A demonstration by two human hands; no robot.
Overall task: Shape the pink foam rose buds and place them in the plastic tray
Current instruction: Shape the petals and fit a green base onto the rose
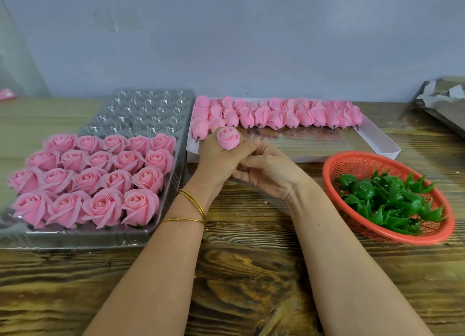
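Rose bud (227,138) atop left hand (218,160) — right hand (266,170) against it.

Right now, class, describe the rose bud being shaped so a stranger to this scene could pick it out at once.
On the wooden table, find the white box of pink buds at the back. At its left end, the left hand holds one rose bud. Unlike those buds lying on their sides, it stands upright, its spiral top showing.
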